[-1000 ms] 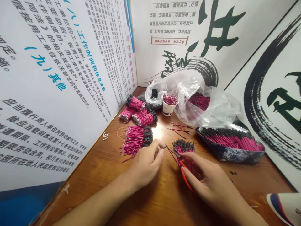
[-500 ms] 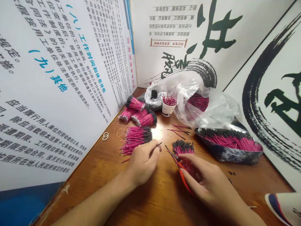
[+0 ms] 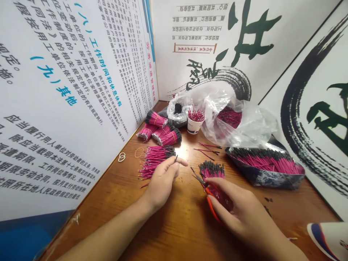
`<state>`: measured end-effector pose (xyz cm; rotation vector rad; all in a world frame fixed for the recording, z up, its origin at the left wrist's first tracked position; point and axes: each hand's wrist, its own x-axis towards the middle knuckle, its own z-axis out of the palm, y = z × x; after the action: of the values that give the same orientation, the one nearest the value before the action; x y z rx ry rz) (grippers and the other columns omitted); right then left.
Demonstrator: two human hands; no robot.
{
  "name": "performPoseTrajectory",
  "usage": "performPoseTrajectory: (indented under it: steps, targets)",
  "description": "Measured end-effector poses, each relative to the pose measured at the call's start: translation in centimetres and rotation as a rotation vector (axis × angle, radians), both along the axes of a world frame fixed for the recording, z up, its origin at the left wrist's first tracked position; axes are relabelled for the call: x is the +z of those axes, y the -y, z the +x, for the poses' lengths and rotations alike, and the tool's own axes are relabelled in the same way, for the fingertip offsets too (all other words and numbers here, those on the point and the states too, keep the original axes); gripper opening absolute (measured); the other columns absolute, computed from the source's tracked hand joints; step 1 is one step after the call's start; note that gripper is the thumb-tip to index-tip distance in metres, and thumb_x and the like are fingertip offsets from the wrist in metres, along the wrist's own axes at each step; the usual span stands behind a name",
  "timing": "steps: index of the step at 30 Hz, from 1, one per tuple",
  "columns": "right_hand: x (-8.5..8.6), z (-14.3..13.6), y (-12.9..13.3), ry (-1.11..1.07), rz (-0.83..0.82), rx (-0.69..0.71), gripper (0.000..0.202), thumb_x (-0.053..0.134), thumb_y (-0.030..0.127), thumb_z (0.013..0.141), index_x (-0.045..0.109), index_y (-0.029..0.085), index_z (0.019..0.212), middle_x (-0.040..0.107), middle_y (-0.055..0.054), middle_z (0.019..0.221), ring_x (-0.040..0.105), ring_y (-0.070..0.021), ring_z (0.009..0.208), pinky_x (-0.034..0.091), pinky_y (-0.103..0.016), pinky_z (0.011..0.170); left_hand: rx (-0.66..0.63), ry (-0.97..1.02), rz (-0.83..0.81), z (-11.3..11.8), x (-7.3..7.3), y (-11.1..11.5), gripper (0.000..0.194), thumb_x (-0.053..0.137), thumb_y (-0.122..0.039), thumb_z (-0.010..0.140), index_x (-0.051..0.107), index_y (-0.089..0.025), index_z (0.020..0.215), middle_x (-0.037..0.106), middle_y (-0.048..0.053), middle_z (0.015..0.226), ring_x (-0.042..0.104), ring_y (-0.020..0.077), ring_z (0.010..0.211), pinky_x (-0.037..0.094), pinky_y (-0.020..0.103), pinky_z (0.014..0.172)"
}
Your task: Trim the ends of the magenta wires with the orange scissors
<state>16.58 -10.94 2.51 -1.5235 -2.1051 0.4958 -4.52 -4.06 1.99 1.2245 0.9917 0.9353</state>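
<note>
My left hand is closed in a pinch on a thin wire, whose dark end pokes up above the thumb; the rest of it is hidden by the fingers. Just behind that hand lies a pile of magenta wires with black ends. My right hand grips small pliers with red handles, their jaws parted and pointing up to the left. A smaller heap of black-tipped magenta wires lies behind the pliers, partly covered by them.
Banded wire bundles are stacked at the back left, beside a paper cup of wires. Clear plastic bags stand behind. A dark open container of wires is at right, another paper cup nearer. Rubber bands lie left.
My left hand has moved slightly left, and the wire's dark end now points more upward. One left finger reaches out further. My right hand and the pliers have hardly moved.
</note>
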Motion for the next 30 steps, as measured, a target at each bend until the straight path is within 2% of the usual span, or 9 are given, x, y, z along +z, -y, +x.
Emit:
performPoseTrajectory:
  steps: [6,10,13,18,20,22,25,27,30]
  targets:
    - [0.1,-0.1,0.1,-0.019,0.032,-0.014,0.029,0.053,0.025,0.092,0.063,0.021,0.118,0.076,-0.009,0.098,0.074,-0.0211,0.083,0.058,-0.030,0.070,-0.052,-0.089,0.065,-0.2,-0.1,0.1,0.025,0.045,-0.037,0.093,0.058,-0.017,0.087,0.025,-0.007,0.059,0.020,0.0099,0.052,0.019,0.025,0.049]
    - [0.0,0.0,0.1,-0.024,0.049,-0.017,0.029,0.053,0.026,0.092,0.063,0.021,0.119,0.076,-0.009,0.097,0.074,-0.0213,0.084,0.059,-0.030,0.071,-0.090,-0.028,0.063,-0.1,-0.2,0.2,0.030,0.041,-0.039,0.096,0.055,-0.017,0.083,0.026,-0.007,0.060,0.021,0.0101,0.053,0.020,0.025,0.050]
    - [0.0,0.0,0.1,-0.045,0.065,-0.020,0.029,0.053,0.025,0.092,0.062,0.022,0.120,0.076,-0.006,0.096,0.073,-0.0190,0.080,0.058,-0.028,0.069,-0.141,0.006,0.084,0.1,-0.3,0.5,0.035,0.037,-0.042,0.100,0.055,-0.016,0.085,0.028,-0.007,0.061,0.022,0.0103,0.054,0.022,0.025,0.052]
    - [0.4,-0.1,0.3,-0.074,0.122,-0.022,0.028,0.054,0.023,0.092,0.060,0.021,0.119,0.075,-0.003,0.086,0.070,-0.0155,0.067,0.056,-0.024,0.062,-0.172,0.065,0.105,0.4,-0.2,1.2,0.024,0.042,-0.038,0.100,0.054,-0.018,0.095,0.028,-0.007,0.061,0.025,0.0106,0.055,0.024,0.025,0.054]
    - [0.4,-0.2,0.3,-0.083,0.126,-0.008,0.027,0.054,0.022,0.092,0.060,0.021,0.119,0.074,-0.003,0.082,0.069,-0.0146,0.063,0.055,-0.023,0.059,-0.153,0.038,0.151,0.5,0.0,1.3,0.020,0.044,-0.033,0.099,0.054,-0.018,0.091,0.035,-0.006,0.064,0.033,0.0109,0.059,0.030,0.024,0.058]
    - [0.3,-0.4,0.3,-0.085,0.129,0.005,0.027,0.053,0.022,0.093,0.059,0.021,0.119,0.074,-0.002,0.080,0.067,-0.0138,0.060,0.054,-0.023,0.057,-0.126,-0.035,0.227,0.5,0.2,1.1,0.018,0.046,-0.028,0.098,0.057,-0.017,0.087,0.048,-0.002,0.073,0.045,0.0128,0.072,0.037,0.026,0.070]
    - [0.1,-0.6,0.3,-0.081,0.142,0.011,0.027,0.053,0.022,0.093,0.060,0.021,0.119,0.074,-0.002,0.080,0.067,-0.0136,0.059,0.053,-0.023,0.056,-0.088,-0.171,0.341,0.4,0.4,0.8,0.018,0.049,-0.025,0.095,0.063,-0.017,0.086,0.057,0.003,0.086,0.052,0.0172,0.089,0.038,0.030,0.084]
    - [0.1,-0.6,0.2,-0.074,0.153,0.019,0.027,0.053,0.021,0.093,0.060,0.021,0.118,0.075,-0.002,0.082,0.068,-0.0134,0.061,0.054,-0.022,0.056,-0.064,-0.210,0.368,0.4,0.4,0.7,0.018,0.051,-0.025,0.094,0.066,-0.017,0.087,0.059,0.003,0.087,0.053,0.0184,0.091,0.039,0.031,0.086]
    - [0.1,-0.7,0.0,-0.072,0.171,0.027,0.026,0.053,0.019,0.092,0.060,0.020,0.118,0.076,-0.003,0.086,0.070,-0.0127,0.063,0.055,-0.022,0.059,-0.073,-0.157,0.303,0.5,0.3,0.7,0.018,0.053,-0.025,0.093,0.067,-0.016,0.088,0.062,0.004,0.088,0.056,0.0185,0.088,0.042,0.031,0.083]
